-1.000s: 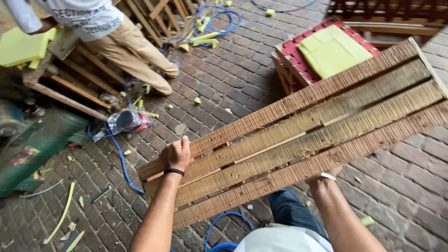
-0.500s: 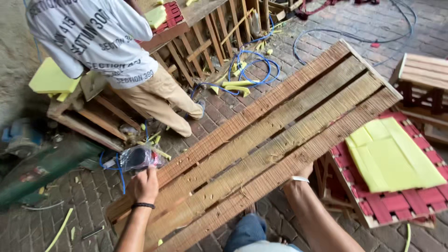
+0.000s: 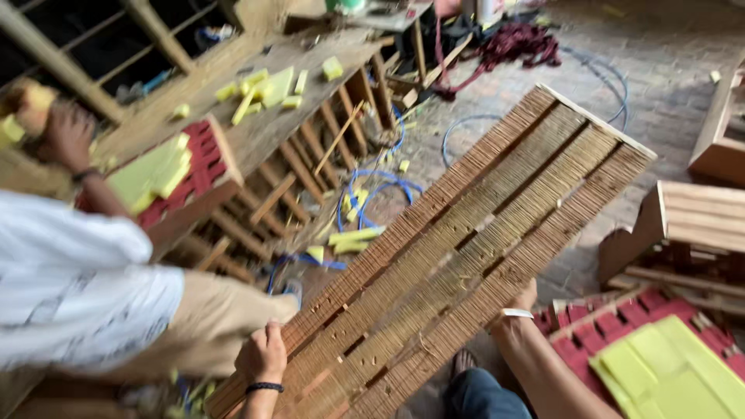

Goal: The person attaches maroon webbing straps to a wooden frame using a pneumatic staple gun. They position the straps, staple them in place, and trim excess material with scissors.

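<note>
I hold a long slatted wooden panel made of ribbed brown boards; it runs from the lower left up toward the upper right. My left hand, with a black wristband, grips its left edge near the lower end. My right hand, with a white band at the wrist, grips the panel's right edge, fingers hidden beneath it. My knee in blue jeans shows below the panel.
Another person in a white shirt and tan trousers bends at the left, one hand raised. A wooden bench carries yellow foam pieces. Red crates with yellow foam lie lower right, wooden frames at right, a blue hose on the brick floor.
The view swung and the panel now points more steeply upward. The other person has shifted to the lower left. My hands keep their hold on the panel's two edges.
</note>
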